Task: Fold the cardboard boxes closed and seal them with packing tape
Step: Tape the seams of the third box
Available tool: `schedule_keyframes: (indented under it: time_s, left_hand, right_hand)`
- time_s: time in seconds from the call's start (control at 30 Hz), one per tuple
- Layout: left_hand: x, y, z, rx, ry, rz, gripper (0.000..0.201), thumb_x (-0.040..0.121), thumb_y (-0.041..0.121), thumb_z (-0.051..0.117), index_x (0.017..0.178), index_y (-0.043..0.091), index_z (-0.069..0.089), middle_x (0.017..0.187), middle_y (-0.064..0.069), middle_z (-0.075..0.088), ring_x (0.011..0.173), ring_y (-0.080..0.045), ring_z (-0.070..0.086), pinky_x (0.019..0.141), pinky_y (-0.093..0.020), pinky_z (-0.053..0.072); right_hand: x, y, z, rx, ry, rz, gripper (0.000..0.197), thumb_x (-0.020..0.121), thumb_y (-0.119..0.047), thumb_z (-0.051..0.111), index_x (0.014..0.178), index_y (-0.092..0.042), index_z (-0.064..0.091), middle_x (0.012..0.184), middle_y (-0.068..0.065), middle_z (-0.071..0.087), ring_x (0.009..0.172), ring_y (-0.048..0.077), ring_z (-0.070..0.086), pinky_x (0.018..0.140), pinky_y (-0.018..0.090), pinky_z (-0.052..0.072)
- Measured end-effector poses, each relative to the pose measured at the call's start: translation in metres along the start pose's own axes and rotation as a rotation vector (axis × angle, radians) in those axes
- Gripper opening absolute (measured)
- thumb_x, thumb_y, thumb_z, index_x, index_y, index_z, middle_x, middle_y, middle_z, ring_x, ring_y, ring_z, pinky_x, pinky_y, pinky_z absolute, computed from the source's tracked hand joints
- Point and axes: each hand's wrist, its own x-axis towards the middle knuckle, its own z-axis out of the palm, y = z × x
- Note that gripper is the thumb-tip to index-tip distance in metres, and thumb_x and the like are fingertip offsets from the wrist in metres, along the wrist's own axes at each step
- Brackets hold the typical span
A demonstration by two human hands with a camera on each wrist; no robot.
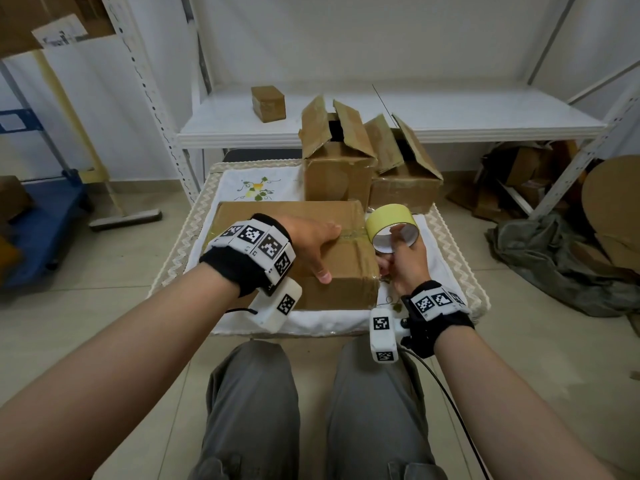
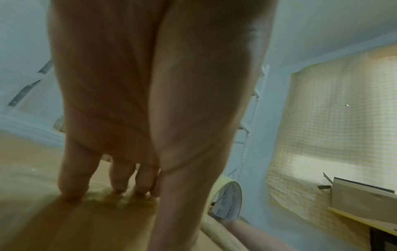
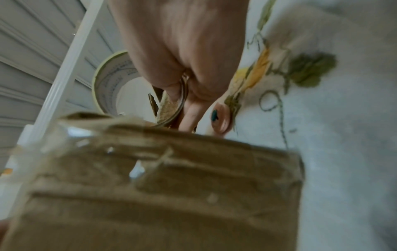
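Observation:
A closed cardboard box [image 1: 263, 216] lies on the cloth-covered table [image 1: 194, 237], with a clear strip of tape along its top seam. My left hand [image 1: 313, 242] lies flat on the box top, fingers straight and pressing near the right end; the left wrist view shows the fingertips [image 2: 73, 191] on the cardboard [image 2: 43, 212]. My right hand [image 1: 403, 254] grips a yellow roll of packing tape [image 1: 389, 218] just off the box's right end, thumb through the core. In the right wrist view the roll [image 3: 107, 81] sits past the box edge [image 3: 161, 169].
Two more cardboard boxes [image 1: 334, 157] [image 1: 405, 171] with flaps standing up sit at the table's back right. A small closed box [image 1: 268, 103] rests on the white shelf [image 1: 450, 119] behind. Crumpled cloth and cardboard scraps [image 1: 554, 251] lie on the floor to the right.

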Motion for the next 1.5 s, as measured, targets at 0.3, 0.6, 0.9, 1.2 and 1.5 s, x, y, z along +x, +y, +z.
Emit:
schedule_keyframes:
  time_s: [0.3, 0.6, 0.9, 1.2, 1.5]
  left_hand:
    - [0.002, -0.001, 0.001, -0.016, 0.004, -0.011, 0.111, 0.077, 0.041, 0.081, 0.158, 0.018, 0.009, 0.166, 0.000, 0.014, 0.148, -0.026, 0.024, 0.121, -0.043, 0.022]
    - [-0.001, 0.012, -0.001, 0.078, -0.059, -0.017, 0.101, 0.088, 0.040, 0.071, 0.158, 0.012, 0.004, 0.167, -0.007, -0.001, 0.151, -0.027, 0.014, 0.122, -0.041, 0.019]
    - [0.008, 0.040, 0.015, 0.041, -0.057, 0.056, 0.125, 0.082, 0.069, 0.060, 0.153, 0.005, -0.021, 0.160, -0.013, -0.029, 0.151, -0.026, -0.015, 0.125, -0.041, 0.003]
    - [0.012, 0.045, 0.013, -0.007, -0.056, 0.058, 0.127, 0.079, 0.071, 0.061, 0.154, 0.011, -0.022, 0.162, -0.007, -0.025, 0.153, -0.025, -0.010, 0.125, -0.041, 0.006]
    - [0.019, 0.047, 0.023, 0.002, -0.009, 0.026, 0.116, 0.086, 0.066, 0.056, 0.155, 0.011, -0.019, 0.163, -0.010, -0.022, 0.153, -0.026, -0.008, 0.125, -0.044, 0.010]
  right_hand:
    - [0.007, -0.006, -0.004, -0.025, 0.020, 0.024, 0.021, 0.108, -0.020, 0.027, 0.110, -0.030, 0.046, 0.074, 0.016, 0.065, 0.051, 0.026, 0.059, 0.046, 0.024, 0.028]
    - [0.005, -0.004, -0.008, -0.003, 0.034, 0.075, 0.030, 0.106, -0.003, 0.031, 0.111, -0.026, 0.051, 0.077, 0.007, 0.070, 0.057, 0.028, 0.072, 0.052, 0.035, 0.044]
    - [0.006, 0.003, -0.008, 0.013, 0.007, 0.059, 0.021, 0.103, 0.000, 0.043, 0.111, -0.018, 0.047, 0.094, 0.012, 0.063, 0.056, 0.022, 0.072, 0.060, 0.039, 0.049]
    - [-0.002, -0.012, -0.009, -0.008, -0.046, -0.003, 0.028, 0.101, 0.005, 0.041, 0.112, -0.021, 0.046, 0.099, 0.016, 0.061, 0.055, 0.028, 0.070, 0.050, 0.032, 0.046]
    - [0.005, -0.008, -0.020, -0.138, 0.189, -0.055, 0.050, 0.093, 0.011, 0.031, 0.093, -0.034, 0.054, 0.118, 0.017, 0.056, 0.088, 0.045, 0.070, 0.063, 0.050, 0.062]
